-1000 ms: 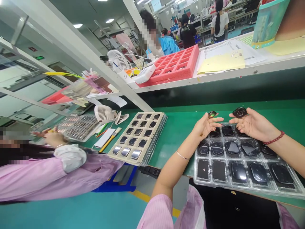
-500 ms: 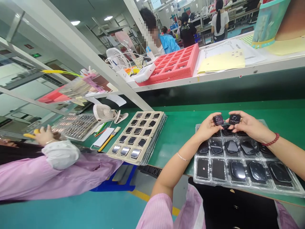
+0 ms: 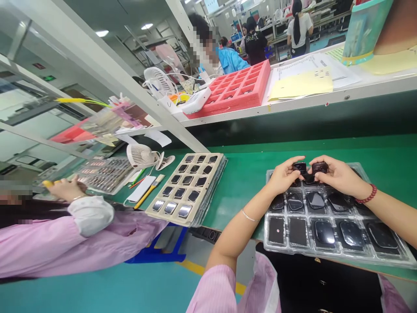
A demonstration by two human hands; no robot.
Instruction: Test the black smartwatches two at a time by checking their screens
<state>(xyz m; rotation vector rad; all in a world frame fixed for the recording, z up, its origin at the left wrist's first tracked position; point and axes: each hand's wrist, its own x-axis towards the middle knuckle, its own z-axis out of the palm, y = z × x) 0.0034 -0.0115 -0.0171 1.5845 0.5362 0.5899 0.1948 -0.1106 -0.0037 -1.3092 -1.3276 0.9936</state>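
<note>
My left hand point(image 3: 286, 174) pinches a small black smartwatch body point(image 3: 299, 167) between thumb and fingers. A second dark watch body point(image 3: 319, 168) is gripped in my right hand point(image 3: 337, 174), close beside the first. Both are held over the far rows of a clear plastic tray point(image 3: 308, 251). In the tray's pockets lie several dark, rounded-square watch pieces, such as the glossy one point(image 3: 325, 232) in the near row. Two near-left pockets show flat black pads point(image 3: 298, 231). My hands cover part of the far row.
To the left stands a stack of beige trays point(image 3: 176, 184) with watch pieces, beside a yellow-handled brush point(image 3: 150, 191) and a small white fan point(image 3: 141, 155). A co-worker's hand point(image 3: 67, 189) works at the far left. Above runs a shelf with a red foam tray point(image 3: 234, 89).
Both watch bodies have tilted, so their lit screens no longer face me. My hands have shifted slightly. The co-worker's hand at far left has moved right.
</note>
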